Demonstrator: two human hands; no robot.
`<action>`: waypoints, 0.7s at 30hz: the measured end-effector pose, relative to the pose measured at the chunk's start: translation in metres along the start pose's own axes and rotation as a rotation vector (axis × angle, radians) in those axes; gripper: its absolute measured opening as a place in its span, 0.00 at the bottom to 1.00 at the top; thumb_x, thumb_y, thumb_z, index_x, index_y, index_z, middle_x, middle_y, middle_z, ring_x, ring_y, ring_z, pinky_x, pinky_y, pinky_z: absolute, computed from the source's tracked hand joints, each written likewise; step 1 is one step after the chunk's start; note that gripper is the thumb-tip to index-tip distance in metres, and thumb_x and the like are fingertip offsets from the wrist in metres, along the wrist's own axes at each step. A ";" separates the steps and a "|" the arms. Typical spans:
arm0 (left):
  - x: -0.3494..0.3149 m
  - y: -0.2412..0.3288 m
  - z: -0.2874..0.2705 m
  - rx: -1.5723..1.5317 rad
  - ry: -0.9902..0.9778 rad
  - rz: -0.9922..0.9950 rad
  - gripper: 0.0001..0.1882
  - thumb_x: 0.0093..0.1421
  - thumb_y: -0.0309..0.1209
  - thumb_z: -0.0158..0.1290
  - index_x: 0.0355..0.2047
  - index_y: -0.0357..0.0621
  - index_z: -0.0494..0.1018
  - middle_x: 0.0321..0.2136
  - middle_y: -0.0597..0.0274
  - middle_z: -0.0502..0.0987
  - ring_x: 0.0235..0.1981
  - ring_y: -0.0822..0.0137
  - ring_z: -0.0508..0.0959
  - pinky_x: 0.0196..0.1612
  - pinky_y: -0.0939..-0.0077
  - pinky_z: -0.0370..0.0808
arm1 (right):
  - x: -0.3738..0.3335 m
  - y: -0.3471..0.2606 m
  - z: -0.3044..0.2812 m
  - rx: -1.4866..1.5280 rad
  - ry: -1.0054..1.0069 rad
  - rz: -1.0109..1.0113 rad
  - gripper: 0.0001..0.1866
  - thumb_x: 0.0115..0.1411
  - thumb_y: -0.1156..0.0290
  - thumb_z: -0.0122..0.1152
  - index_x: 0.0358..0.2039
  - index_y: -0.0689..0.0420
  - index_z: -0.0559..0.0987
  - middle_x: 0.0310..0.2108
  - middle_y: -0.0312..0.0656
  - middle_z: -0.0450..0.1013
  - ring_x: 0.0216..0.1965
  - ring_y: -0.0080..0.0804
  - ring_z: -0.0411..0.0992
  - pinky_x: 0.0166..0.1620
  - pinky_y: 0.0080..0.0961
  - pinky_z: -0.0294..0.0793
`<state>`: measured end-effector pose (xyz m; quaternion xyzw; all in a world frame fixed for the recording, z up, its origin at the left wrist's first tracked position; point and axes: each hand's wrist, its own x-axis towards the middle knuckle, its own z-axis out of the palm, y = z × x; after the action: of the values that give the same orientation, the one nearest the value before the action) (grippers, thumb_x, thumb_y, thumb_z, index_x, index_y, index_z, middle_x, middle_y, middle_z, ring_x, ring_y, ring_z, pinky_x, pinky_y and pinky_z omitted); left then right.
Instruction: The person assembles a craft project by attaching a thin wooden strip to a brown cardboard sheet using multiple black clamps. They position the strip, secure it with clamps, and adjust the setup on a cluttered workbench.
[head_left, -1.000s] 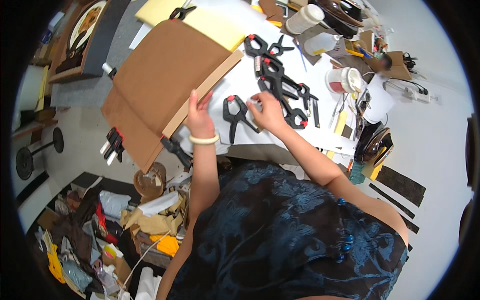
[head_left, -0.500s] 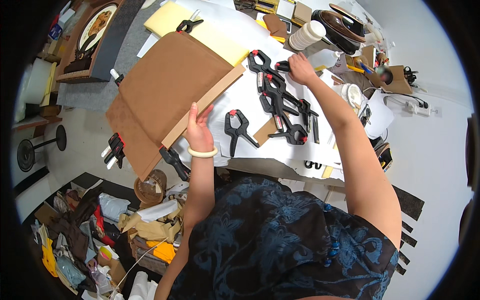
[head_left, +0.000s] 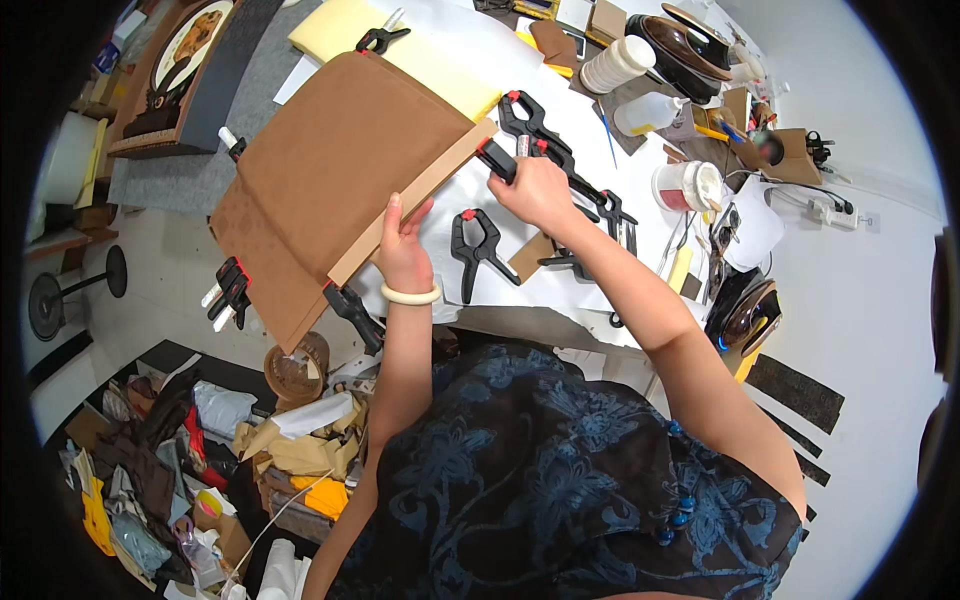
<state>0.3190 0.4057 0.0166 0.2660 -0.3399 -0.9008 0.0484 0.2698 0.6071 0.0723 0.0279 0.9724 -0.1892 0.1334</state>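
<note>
A brown leather-like panel point(head_left: 340, 150) with a raised, padded-looking middle lies tilted at the left of the table. Along its near right edge runs a light brown strip point(head_left: 440, 190). My left hand point(head_left: 408, 250) grips strip and panel edge midway, thumb on top, fingers underneath. In my right hand point(head_left: 540, 193) is a black spring clamp point(head_left: 498, 160), its red tips at the strip's far right end; whether they bite is hard to see. Another spring clamp point(head_left: 355, 318) sits at the strip's lower end. More clamps point(head_left: 233, 288) grip the left corner, and one point(head_left: 380, 40) the far edge.
Loose spring clamps point(head_left: 478, 245) lie on the white paper, several of them beyond my right hand. Farther right stand a squeeze bottle point(head_left: 648, 114), a white tub point(head_left: 688, 186) and a stack of white cups point(head_left: 617, 65). Yellow foam point(head_left: 440, 70) lies behind the panel.
My right hand has picked up a spring clamp from the table's right side and brought it left to the strip's end. My left hand keeps its hold, shifted only slightly.
</note>
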 end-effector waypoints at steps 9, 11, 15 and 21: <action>0.001 -0.003 -0.004 0.005 -0.015 -0.048 0.14 0.68 0.33 0.54 0.47 0.34 0.75 0.43 0.57 0.80 0.43 0.59 0.82 0.55 0.63 0.76 | 0.019 -0.016 -0.001 -0.049 -0.087 0.068 0.28 0.56 0.48 0.60 0.26 0.66 0.83 0.28 0.58 0.80 0.34 0.54 0.80 0.41 0.44 0.80; 0.001 -0.001 -0.003 0.042 -0.027 -0.081 0.15 0.68 0.35 0.53 0.48 0.34 0.75 0.44 0.56 0.80 0.43 0.58 0.82 0.55 0.64 0.75 | 0.019 -0.019 -0.009 -0.050 -0.131 0.068 0.32 0.55 0.43 0.59 0.30 0.67 0.83 0.31 0.59 0.80 0.37 0.53 0.81 0.43 0.43 0.80; 0.006 0.000 -0.011 0.045 -0.014 -0.040 0.17 0.69 0.36 0.52 0.50 0.34 0.72 0.46 0.54 0.80 0.44 0.59 0.82 0.55 0.65 0.75 | 0.004 -0.010 -0.024 0.094 0.054 -0.126 0.46 0.50 0.28 0.63 0.42 0.67 0.81 0.41 0.57 0.80 0.42 0.47 0.80 0.49 0.36 0.78; 0.008 -0.002 -0.008 0.027 -0.105 -0.033 0.19 0.71 0.35 0.49 0.52 0.29 0.71 0.47 0.52 0.78 0.45 0.57 0.81 0.60 0.62 0.72 | -0.020 0.171 -0.058 0.402 0.505 0.320 0.15 0.64 0.60 0.62 0.41 0.60 0.84 0.35 0.43 0.82 0.37 0.27 0.79 0.43 0.28 0.78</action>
<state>0.3167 0.4004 0.0069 0.2244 -0.3495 -0.9096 0.0120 0.2922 0.7877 0.0676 0.2513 0.9015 -0.3403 -0.0910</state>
